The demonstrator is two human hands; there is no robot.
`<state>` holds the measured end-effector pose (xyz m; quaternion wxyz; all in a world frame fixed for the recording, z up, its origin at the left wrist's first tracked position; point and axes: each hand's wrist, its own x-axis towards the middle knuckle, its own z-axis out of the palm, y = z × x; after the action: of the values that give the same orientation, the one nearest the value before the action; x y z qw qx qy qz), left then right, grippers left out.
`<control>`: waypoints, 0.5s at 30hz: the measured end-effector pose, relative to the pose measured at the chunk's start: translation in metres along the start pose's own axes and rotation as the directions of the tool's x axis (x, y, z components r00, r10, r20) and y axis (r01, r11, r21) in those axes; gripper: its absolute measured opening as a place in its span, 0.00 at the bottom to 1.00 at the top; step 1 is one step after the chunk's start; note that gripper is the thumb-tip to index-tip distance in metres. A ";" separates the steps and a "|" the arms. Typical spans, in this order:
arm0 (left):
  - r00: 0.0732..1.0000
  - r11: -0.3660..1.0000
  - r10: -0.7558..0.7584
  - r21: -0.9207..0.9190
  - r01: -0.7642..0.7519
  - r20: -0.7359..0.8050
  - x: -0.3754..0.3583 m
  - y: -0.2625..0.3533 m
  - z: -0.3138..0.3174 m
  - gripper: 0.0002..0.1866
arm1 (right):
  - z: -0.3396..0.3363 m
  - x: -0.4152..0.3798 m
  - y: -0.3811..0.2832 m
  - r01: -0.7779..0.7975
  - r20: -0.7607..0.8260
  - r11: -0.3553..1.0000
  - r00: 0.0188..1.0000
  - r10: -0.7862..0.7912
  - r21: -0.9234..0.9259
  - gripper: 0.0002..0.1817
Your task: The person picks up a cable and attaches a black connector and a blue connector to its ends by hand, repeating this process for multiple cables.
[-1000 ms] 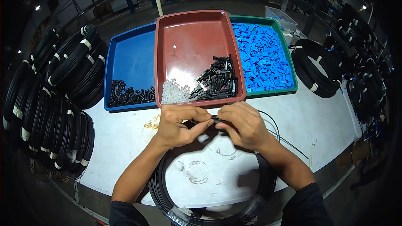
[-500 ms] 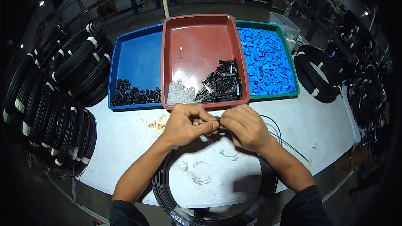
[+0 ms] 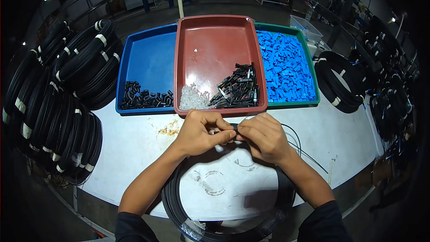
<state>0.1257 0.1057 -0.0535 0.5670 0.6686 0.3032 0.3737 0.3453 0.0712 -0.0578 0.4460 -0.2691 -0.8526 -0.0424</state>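
A large coil of black cable [image 3: 172, 197] lies at the front of the white table, its near side hanging past the edge. At the coil's far side, my left hand [image 3: 204, 132] pinches the cable between thumb and fingers. Close beside it, my right hand [image 3: 264, 136] is closed on the same bundle, fingertips nearly meeting the left thumb. Loose cable ends [image 3: 313, 159] stick out to the right of my right hand. Clear tape [image 3: 193, 228] wraps the coil near the bottom. Whatever small part may sit between my fingertips is hidden.
Behind my hands stand a blue tray [image 3: 150, 62] with short black pieces, a red tray [image 3: 215, 49] with clear and black connector parts, and a green tray [image 3: 311, 69] of blue pieces. Cable coils [image 3: 58, 130] crowd the left; another coil [image 3: 331, 80] lies right.
Both hands stay at the same place on the coil, with only slight finger movement. The view has shifted a little.
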 end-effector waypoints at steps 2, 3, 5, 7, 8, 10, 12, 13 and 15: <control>0.997 0.988 -0.075 -0.136 0.079 0.034 0.001 0.006 -0.003 0.05 | -0.002 0.000 0.001 0.162 -0.006 0.969 0.986 -0.166 -0.185 0.09; 0.986 0.950 -0.149 -0.267 0.164 0.076 0.001 0.008 -0.004 0.04 | -0.002 0.003 -0.001 0.219 -0.024 0.953 0.973 -0.229 -0.210 0.08; 0.994 0.995 0.101 -0.003 -0.101 0.030 0.000 -0.003 0.001 0.04 | -0.001 0.001 0.002 0.204 0.006 0.963 0.978 -0.207 -0.176 0.08; 0.820 0.698 0.551 0.453 -0.554 0.153 0.002 -0.007 0.002 0.04 | 0.000 -0.005 0.009 0.088 0.063 0.996 0.994 -0.086 -0.022 0.08; 0.821 0.699 0.551 0.454 -0.553 0.152 0.003 -0.007 0.002 0.04 | 0.002 -0.009 0.009 0.088 0.063 0.996 0.994 -0.087 -0.020 0.08; 0.572 0.247 0.720 0.627 -0.739 0.392 0.005 -0.008 0.001 0.04 | 0.005 -0.014 0.005 -0.493 0.215 0.756 0.870 0.444 0.430 0.06; 0.664 0.422 0.694 0.589 -0.689 0.278 0.003 -0.009 0.001 0.04 | 0.001 -0.011 0.004 -0.572 0.288 0.704 0.820 0.494 0.420 0.06; 0.746 0.581 0.645 0.526 -0.621 0.169 0.002 -0.009 0.000 0.04 | 0.003 -0.010 0.005 -0.429 0.169 0.840 0.903 0.395 0.333 0.06; 0.910 0.849 0.413 0.347 -0.397 0.031 0.000 -0.006 -0.001 0.04 | 0.005 -0.008 0.006 -0.274 0.063 0.937 0.962 0.267 0.219 0.06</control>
<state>0.1253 0.1070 -0.0590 0.3420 0.7980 0.2290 0.4403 0.3486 0.0745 -0.0683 0.4615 -0.3319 -0.8138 0.1205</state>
